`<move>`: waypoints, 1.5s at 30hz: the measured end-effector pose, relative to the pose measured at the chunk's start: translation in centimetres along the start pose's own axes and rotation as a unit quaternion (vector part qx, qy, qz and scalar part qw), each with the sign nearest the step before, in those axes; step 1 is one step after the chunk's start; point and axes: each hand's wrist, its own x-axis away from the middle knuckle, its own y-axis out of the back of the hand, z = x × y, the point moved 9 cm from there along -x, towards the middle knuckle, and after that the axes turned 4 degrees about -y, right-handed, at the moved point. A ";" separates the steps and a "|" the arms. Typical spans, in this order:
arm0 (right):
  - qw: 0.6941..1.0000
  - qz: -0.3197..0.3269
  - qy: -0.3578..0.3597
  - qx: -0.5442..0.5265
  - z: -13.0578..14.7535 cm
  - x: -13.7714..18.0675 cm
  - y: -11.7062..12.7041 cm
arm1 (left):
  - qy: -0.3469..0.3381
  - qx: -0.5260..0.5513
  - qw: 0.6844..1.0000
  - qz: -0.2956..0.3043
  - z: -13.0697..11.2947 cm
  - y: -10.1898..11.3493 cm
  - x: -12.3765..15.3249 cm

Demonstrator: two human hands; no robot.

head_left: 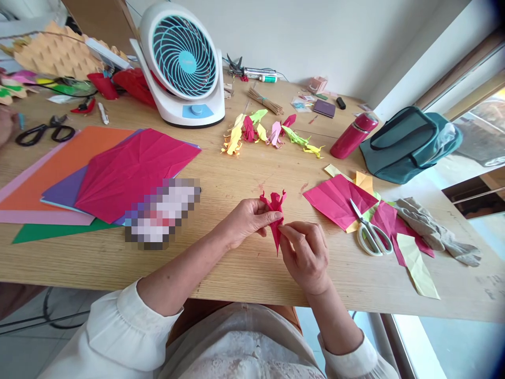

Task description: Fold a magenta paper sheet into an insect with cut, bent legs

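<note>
Between my two hands, over the front part of the table, is a red origami figure with curled tips at the top and a long point at the bottom. My left hand pinches its upper part, thumb across the front. The thumb and forefinger of my right hand are closed on its right edge, lower down. Farther back stands a group of folded paper figures in yellow, red, pink and green. To the right, scissors with white handles lie on red paper sheets.
A white fan stands at the back. Coloured paper is stacked at left beside a blurred-out object and black scissors. A red flask, a teal bag and a grey cloth occupy the right. Another person's hand shows at far left.
</note>
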 end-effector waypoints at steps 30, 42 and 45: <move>0.997 -0.035 -0.026 -0.064 -0.7 0.1 0.5 | 0.042 0.010 0.999 0.015 0.5 -0.4 0.4; 0.965 -0.041 -0.174 -0.190 -2.7 0.1 -0.2 | -0.005 -0.038 0.999 0.002 -0.1 -0.6 0.3; 0.937 -0.036 -0.242 -0.248 -3.6 0.6 -1.0 | -0.022 -0.052 0.998 -0.010 -0.2 -0.7 0.3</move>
